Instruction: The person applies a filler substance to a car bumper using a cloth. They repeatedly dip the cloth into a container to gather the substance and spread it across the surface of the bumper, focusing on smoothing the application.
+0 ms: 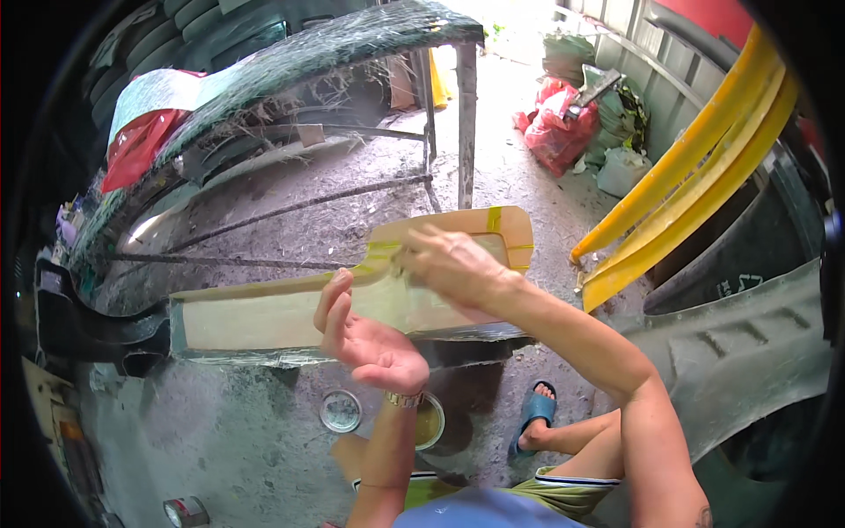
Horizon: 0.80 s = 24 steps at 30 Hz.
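Observation:
A long, shallow, cream-coloured mould (255, 324) lies across in front of me. Its right end widens into a tan flange (392, 231) with strips of yellow tape (494, 217) on it. My left hand (374, 348) is raised over the mould's near edge, palm up, fingers apart and loosely bent, holding nothing; a metal-band watch (405, 399) is on that wrist. Above the mould's bend, my right hand (453, 268) points left with its fingers curled and slightly blurred. What its fingertips hold, if anything, I cannot make out.
A fibre-covered table (352, 53) stands behind. Below the mould are an open tin (341, 411) and a second round container (429, 422). Yellow curved panels (687, 185) lean at right beside a grey moulded panel (731, 352). Red and green bags (559, 123) lie farther back.

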{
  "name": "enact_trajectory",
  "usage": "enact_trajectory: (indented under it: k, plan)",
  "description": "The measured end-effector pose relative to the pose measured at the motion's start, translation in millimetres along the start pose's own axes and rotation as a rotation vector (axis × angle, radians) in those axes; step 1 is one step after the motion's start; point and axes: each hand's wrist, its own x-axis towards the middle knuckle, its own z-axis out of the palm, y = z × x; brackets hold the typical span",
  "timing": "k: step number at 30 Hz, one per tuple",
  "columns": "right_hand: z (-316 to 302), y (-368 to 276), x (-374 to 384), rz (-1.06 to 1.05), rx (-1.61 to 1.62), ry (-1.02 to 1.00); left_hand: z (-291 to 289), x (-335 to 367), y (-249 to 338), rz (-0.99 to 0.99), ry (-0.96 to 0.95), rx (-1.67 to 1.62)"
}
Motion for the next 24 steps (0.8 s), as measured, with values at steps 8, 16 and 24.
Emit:
enact_trajectory:
  k: [8,16,24]
  plan:
    - [-17.3,13.8,-9.0,-0.004,0.127,0.092,1.8,-2.7,2.7,-0.003,0.077,0.038]
    - [-28.1,-23.5,-25.3,-0.057,0.24,-0.342,-3.0,-1.3,0.8,-0.033,0.068,0.032]
    - [-21.3,-8.5,18.7,-0.296,-0.137,0.071,-0.1,-1.9,3.5,-0.095,0.129,-0.022]
